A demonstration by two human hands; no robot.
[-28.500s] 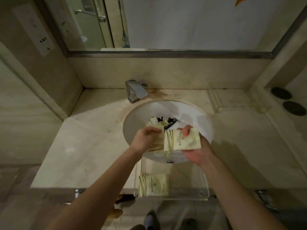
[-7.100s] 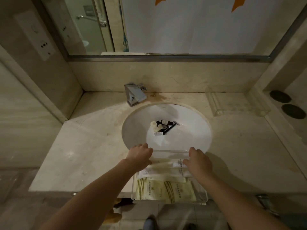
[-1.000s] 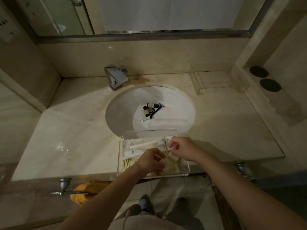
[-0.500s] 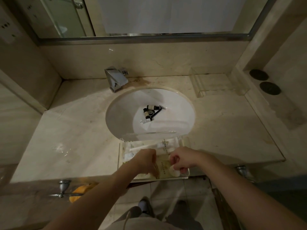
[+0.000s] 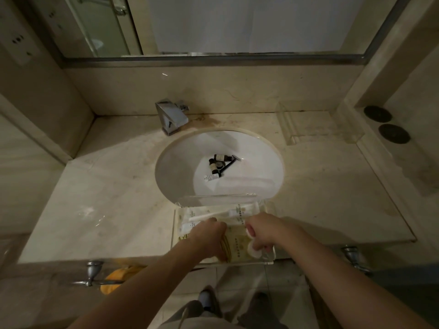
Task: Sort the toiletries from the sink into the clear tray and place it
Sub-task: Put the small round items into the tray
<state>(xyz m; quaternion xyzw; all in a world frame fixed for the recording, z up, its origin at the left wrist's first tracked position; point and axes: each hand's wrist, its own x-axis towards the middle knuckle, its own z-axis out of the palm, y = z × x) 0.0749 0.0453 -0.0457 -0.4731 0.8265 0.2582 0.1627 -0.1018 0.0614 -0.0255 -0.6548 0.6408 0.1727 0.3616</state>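
Note:
A clear tray (image 5: 268, 261) sits on the counter's front edge, below the white sink (image 5: 180, 162). Cream sachets (image 5: 237, 245) and long white packets (image 5: 240, 211) lie in it. Both hands are inside the tray. My left hand (image 5: 209, 233) rests closed over the sachets at the left. My right hand (image 5: 263, 231) pinches small round white items (image 5: 253, 246) at the tray's right front corner. In the sink bottom lie small dark bottles (image 5: 217, 162), a thin black stick and a white tube (image 5: 211, 177).
A chrome faucet (image 5: 172, 118) stands behind the sink. A second clear tray (image 5: 292, 136) sits at the counter's back right, two dark round discs (image 5: 386, 123) on the ledge beyond. A towel bar (image 5: 91, 273) with a yellow cloth hangs below the counter.
Over the last second both hands moved toward the tray's front; the right hand carried the round white items down to the right front corner. The sink items did not move.

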